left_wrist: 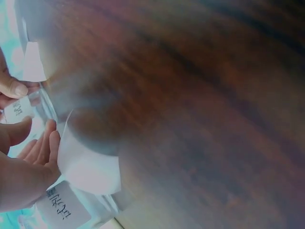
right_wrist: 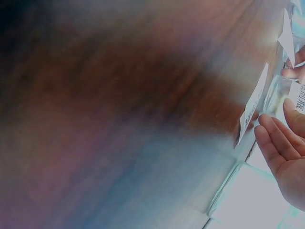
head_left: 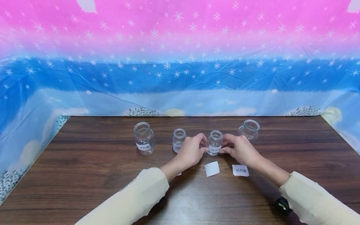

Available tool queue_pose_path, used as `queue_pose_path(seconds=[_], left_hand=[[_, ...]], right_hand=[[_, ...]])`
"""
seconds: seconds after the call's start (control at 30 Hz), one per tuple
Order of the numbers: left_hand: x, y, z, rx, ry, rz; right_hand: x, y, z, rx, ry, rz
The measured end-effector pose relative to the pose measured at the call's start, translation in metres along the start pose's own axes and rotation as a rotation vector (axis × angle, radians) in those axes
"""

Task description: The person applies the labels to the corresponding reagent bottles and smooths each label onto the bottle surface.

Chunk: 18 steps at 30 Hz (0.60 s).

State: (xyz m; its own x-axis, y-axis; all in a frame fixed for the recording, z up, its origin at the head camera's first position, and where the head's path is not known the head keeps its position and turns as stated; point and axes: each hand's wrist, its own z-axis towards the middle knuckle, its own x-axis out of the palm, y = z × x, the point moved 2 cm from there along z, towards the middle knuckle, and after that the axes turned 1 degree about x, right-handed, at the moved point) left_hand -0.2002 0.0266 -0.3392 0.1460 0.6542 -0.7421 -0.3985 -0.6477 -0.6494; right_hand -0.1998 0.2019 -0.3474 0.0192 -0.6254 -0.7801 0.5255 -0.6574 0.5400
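A small clear glass reagent bottle [head_left: 216, 136] stands upright on the table between both hands, a white label [head_left: 214, 149] with black characters on its front. From the left side, my left hand [head_left: 190, 151] holds it with thumb and fingertips. My right hand [head_left: 244, 150] holds it from the opposite side. In the right wrist view, the right thumb [right_wrist: 291, 110] lies at the label's edge while the fingers [right_wrist: 274, 136] extend beside the glass. The left thumb [left_wrist: 20, 131] is close to the label in the left wrist view.
Left of the hands stand a large labelled bottle [head_left: 144, 137] and a smaller labelled bottle [head_left: 179, 133], partly behind the left hand. A rounder bottle [head_left: 249, 128] is behind the right hand. In front lie a blank white paper [head_left: 212, 169] and a printed label [head_left: 240, 170] on the wooden table [head_left: 84, 175].
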Motion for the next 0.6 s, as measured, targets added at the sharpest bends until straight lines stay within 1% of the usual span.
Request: queue_pose_path(seconds=[0.23,0.43,0.6], left_hand=[[0.0041,0.0009,0.0010,0.006,-0.021,0.040],[0.0044,0.0015,0.0012,-0.001,-0.015,0.050],[0.0040,0.0015,0.0016,-0.008,-0.010,0.067]], right_hand=[[-0.0001,0.0002,-0.0001,0.002,0.005,0.001],[0.0000,-0.0002,0.0001,-0.009,0.000,-0.007],[-0.0003,-0.0004,0.0008,-0.024,-0.015,-0.043]])
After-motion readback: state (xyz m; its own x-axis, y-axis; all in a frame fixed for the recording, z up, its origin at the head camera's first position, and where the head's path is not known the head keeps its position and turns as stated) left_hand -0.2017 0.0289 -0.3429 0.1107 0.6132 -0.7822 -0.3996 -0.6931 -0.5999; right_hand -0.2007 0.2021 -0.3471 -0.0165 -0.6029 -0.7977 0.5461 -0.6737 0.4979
